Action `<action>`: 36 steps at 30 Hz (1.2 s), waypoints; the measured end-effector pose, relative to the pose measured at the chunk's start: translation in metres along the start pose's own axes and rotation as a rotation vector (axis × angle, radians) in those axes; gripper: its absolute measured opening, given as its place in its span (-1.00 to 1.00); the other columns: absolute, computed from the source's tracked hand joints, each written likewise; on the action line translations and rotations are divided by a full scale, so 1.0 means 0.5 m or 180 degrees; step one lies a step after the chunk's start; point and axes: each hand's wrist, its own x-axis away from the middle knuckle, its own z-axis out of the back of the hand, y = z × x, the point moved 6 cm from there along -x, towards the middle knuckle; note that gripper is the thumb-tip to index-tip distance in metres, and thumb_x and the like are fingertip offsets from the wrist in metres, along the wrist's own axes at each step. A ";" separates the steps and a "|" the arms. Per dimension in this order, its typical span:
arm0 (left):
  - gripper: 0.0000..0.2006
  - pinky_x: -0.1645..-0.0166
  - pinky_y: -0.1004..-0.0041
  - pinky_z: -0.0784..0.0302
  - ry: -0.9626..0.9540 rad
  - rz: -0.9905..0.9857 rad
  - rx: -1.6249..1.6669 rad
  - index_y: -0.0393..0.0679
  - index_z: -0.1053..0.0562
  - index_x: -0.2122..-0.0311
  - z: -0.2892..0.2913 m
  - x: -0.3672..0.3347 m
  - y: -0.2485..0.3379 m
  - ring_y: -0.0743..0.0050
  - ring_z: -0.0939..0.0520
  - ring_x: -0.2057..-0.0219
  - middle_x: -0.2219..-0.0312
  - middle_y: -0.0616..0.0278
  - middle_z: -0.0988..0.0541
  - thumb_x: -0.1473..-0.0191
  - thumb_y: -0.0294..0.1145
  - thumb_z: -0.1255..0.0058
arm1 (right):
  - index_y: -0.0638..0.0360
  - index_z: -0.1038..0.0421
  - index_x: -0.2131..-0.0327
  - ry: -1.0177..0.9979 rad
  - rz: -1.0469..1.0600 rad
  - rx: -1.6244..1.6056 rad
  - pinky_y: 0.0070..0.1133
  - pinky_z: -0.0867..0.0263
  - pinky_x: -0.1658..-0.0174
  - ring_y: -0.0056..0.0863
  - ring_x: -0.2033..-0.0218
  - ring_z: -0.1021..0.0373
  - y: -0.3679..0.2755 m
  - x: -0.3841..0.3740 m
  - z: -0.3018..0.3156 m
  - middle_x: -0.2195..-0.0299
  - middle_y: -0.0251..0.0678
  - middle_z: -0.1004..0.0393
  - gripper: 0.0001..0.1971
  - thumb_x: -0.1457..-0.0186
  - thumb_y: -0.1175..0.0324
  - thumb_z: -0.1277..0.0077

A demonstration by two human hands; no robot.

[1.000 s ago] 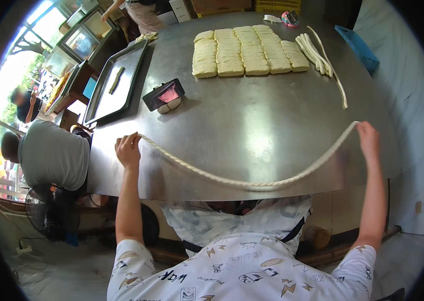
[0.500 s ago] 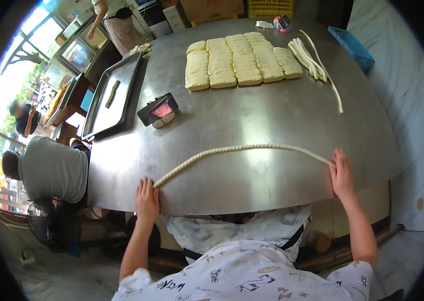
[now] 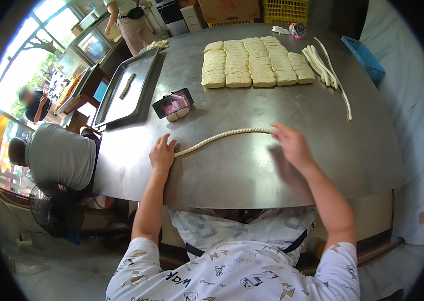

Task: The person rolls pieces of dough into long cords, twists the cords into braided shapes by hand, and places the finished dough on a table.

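Note:
A twisted dough rope (image 3: 222, 134) curves across the steel table between my hands. My left hand (image 3: 162, 153) rests on the tabletop over the rope's left end, its fingers stretched out and the thumb apart. Raised a little above the metal, my right hand (image 3: 292, 144) pinches the other end between thumb and fingers; its reflection shows below. Farther back lies a block of several pale dough slabs (image 3: 252, 62), side by side. Plain dough strips (image 3: 318, 66) are bunched to its right, with one long strip (image 3: 340, 83) beside them.
A phone (image 3: 173, 103) leans on pale dough pieces left of centre. Behind it sits a metal tray (image 3: 144, 83) holding one dark twisted strip (image 3: 127, 86). A blue crate (image 3: 364, 59) stands at the right edge. Other people (image 3: 61, 155) are off to the left, near a fan (image 3: 56, 208).
Both hands have moved away from the table's front edge and closer together. My right hand has come inward and lifted, with the rope's end in it. The rope's span between the hands is shorter.

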 end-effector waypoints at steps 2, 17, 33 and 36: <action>-0.66 -0.19 0.04 -0.54 0.0117 -0.0572 -0.0487 -0.10 -0.63 -0.08 -0.004 0.021 0.048 -0.14 -0.56 -0.22 -0.14 0.03 -0.64 -0.38 -0.11 -0.12 | 0.23 -0.60 0.11 -0.0418 0.1026 0.2025 -0.28 -0.53 0.04 -0.23 0.14 -0.63 0.007 -0.061 -0.131 0.21 -0.16 -0.69 -0.82 -0.31 0.36 -0.12; -0.75 0.24 0.31 -0.51 -0.2167 -0.0536 0.0618 -0.13 -0.60 0.10 0.056 0.112 -0.007 0.35 -0.55 0.43 0.48 0.15 -0.58 -0.44 -0.16 -0.11 | 0.13 -0.66 0.23 -0.1830 -0.1332 0.0936 -0.60 -0.27 0.42 -0.73 0.49 -0.36 0.134 -0.032 0.230 0.51 -0.53 -0.52 -0.81 -0.38 0.25 -0.15; -0.75 0.05 0.07 -0.62 0.0008 -0.0845 0.0247 -0.05 -0.68 0.02 0.065 0.065 -0.057 -0.01 -0.75 0.20 0.21 0.12 -0.76 -0.33 -0.19 -0.18 | 0.14 -0.63 0.13 -0.2078 0.0190 0.2357 -0.18 -0.48 -0.06 0.03 0.04 -0.55 -0.078 0.214 0.312 0.09 -0.03 -0.64 -0.84 -0.29 0.39 -0.10; -0.72 -0.08 0.06 -0.58 0.0119 0.0094 0.0013 -0.03 -0.66 -0.06 0.050 0.045 -0.101 0.00 -0.72 0.12 0.11 0.13 -0.74 -0.33 -0.23 -0.15 | 0.17 -0.61 0.13 -0.1000 -0.0134 0.2195 -0.15 -0.51 0.02 0.09 0.10 -0.56 -0.104 0.102 0.297 0.14 0.03 -0.63 -0.84 -0.29 0.39 -0.09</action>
